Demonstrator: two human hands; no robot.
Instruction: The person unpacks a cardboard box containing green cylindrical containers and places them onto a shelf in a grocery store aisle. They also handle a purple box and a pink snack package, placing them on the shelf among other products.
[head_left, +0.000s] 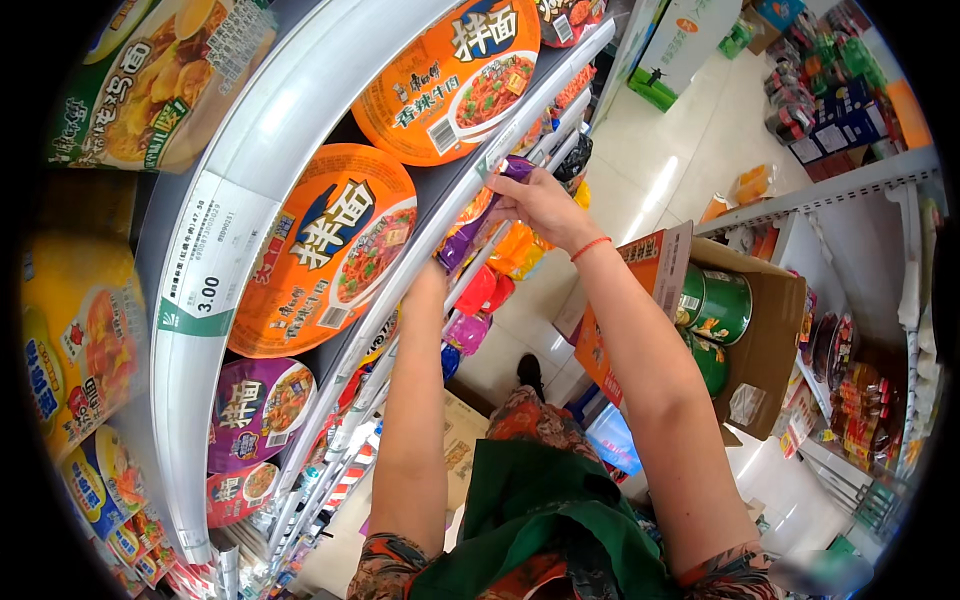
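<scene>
My right hand (536, 206), with a red cord on its wrist, grips the edge of a shiny purple instant-noodle packet (459, 249) on a shelf below the tubs. Part of that packet is covered by the shelf rail (390, 304). My left hand (427, 281) reaches under the same rail, close to the packet's lower end. Its fingers are hidden, so what they hold does not show. Above the rail sit orange noodle tubs (304, 225), a purple tub (244, 427) and a red tub (238, 491).
A price rail (199, 277) edges the upper shelf, where noodle packets (82, 330) stand. Behind my right arm is an open carton (757, 375) with green cans (724, 304). Another shelf unit (862, 195) stands at right. Bottle packs (795, 90) rest on the tiled floor (675, 142).
</scene>
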